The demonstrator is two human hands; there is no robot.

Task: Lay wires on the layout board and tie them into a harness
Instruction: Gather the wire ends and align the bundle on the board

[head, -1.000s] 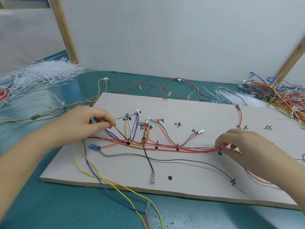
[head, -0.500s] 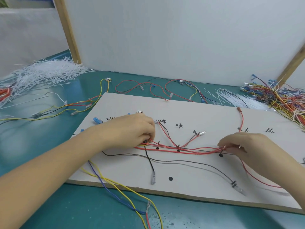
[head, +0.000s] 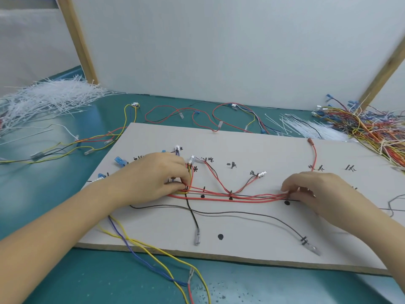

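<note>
A pale grey layout board [head: 252,150] with black marks and dots lies on the teal table. A bundle of red wires [head: 230,197] runs left to right across its middle, with branches rising to small connectors. My left hand [head: 153,176] grips the left end of the bundle, fingers curled round red and yellow wires. My right hand [head: 317,189] pinches the bundle's right end beside a black dot. A black wire [head: 241,212] curves below the bundle to a clear terminal. Yellow and blue wires [head: 142,249] trail off the board's front edge.
A heap of white cable ties [head: 48,97] lies at the back left, a smaller heap of ties [head: 306,128] at the back right. A tangle of coloured wires [head: 372,128] fills the far right. Loose wires [head: 197,115] lie behind the board. White panels stand behind.
My left hand moved right along the bundle, from the board's left part to the wires near its middle, and closed on them. My right hand stayed at the bundle's right end.
</note>
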